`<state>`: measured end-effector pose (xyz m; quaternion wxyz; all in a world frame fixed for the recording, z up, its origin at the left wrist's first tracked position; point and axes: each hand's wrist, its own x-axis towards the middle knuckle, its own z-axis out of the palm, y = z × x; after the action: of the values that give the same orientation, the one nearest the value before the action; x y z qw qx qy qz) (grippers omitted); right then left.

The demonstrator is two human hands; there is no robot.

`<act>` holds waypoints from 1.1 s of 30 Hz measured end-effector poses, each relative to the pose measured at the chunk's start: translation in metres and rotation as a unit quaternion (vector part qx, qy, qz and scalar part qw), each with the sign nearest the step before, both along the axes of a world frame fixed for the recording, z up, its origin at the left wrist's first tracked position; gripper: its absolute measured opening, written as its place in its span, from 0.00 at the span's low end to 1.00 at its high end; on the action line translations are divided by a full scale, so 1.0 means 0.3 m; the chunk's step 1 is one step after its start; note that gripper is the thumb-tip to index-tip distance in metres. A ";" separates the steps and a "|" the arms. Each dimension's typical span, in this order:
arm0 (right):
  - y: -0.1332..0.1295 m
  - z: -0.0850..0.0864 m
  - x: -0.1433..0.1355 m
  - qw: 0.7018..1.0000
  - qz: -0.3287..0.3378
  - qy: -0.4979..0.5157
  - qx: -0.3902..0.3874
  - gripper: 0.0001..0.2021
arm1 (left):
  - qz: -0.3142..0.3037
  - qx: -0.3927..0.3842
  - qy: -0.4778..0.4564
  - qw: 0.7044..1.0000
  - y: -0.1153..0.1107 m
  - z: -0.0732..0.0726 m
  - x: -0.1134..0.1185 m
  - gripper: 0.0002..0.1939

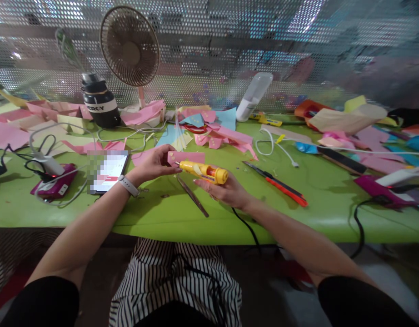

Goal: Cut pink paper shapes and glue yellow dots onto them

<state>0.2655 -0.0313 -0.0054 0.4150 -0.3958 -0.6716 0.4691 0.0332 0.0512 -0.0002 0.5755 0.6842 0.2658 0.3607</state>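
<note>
Sleeves [42, 302] are black, wristband [128, 185] white, legwear [141, 284] striped.

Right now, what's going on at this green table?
A person's right hand grips a yellow glue gun, its nozzle close to the pink paper that the left hand holds. Whether they touch is unclear. Tweezers and a red-and-black tool lie on the table.

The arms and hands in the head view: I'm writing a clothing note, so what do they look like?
The left sleeve and right sleeve are black and stop well short of the hands. A pale, watch-like band circles the wrist above the left hand. Neither it nor the right hand wears a glove.
</note>
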 end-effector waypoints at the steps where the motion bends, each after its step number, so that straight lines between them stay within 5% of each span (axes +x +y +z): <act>1: 0.000 -0.001 0.000 1.000 0.000 0.000 0.000 0.16 | 0.000 0.000 0.001 1.000 0.000 -0.001 0.000 0.23; 33: 0.003 -0.009 0.001 0.999 -0.007 -0.029 0.034 0.15 | -0.004 0.011 0.014 1.000 0.007 -0.010 -0.005 0.23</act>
<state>0.2658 -0.0304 -0.0080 0.4118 -0.3993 -0.6961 0.4318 0.0316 0.0535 -0.0032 0.5657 0.6962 0.2673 0.3519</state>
